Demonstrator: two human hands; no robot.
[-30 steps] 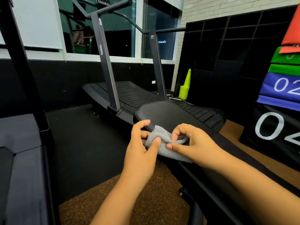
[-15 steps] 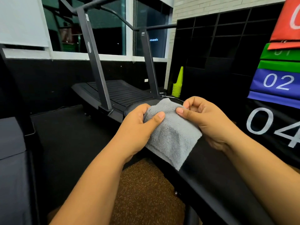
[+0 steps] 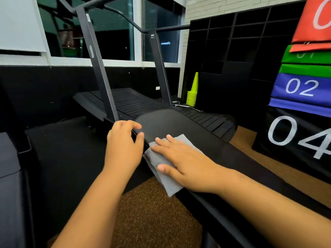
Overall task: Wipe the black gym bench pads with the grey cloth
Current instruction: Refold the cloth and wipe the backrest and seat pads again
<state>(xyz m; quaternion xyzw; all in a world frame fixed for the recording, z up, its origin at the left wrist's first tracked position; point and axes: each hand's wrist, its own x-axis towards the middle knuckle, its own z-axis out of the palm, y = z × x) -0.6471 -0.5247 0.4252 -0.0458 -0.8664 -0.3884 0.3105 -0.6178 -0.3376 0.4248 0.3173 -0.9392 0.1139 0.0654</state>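
The black bench pad (image 3: pixel 172 124) runs from the centre of the view down to the lower right. The grey cloth (image 3: pixel 165 178) lies spread on the pad's near left edge, one corner hanging over the side. My right hand (image 3: pixel 184 161) presses flat on the cloth with straight fingers. My left hand (image 3: pixel 123 142) is just left of it, its fingers curled over the left rim of the pad, thumb on the top surface.
A black curved treadmill (image 3: pixel 129 101) with tall grey uprights stands right behind the bench. Stacked yellow cones (image 3: pixel 192 93) sit at the back wall. Numbered coloured plyo boxes (image 3: pixel 300 90) stand at right. Another dark padded machine (image 3: pixel 10 176) is at left.
The cloth was held up between both hands; now it lies spread on the pad under my right hand. My left hand let go of it and moved to the pad's left rim.
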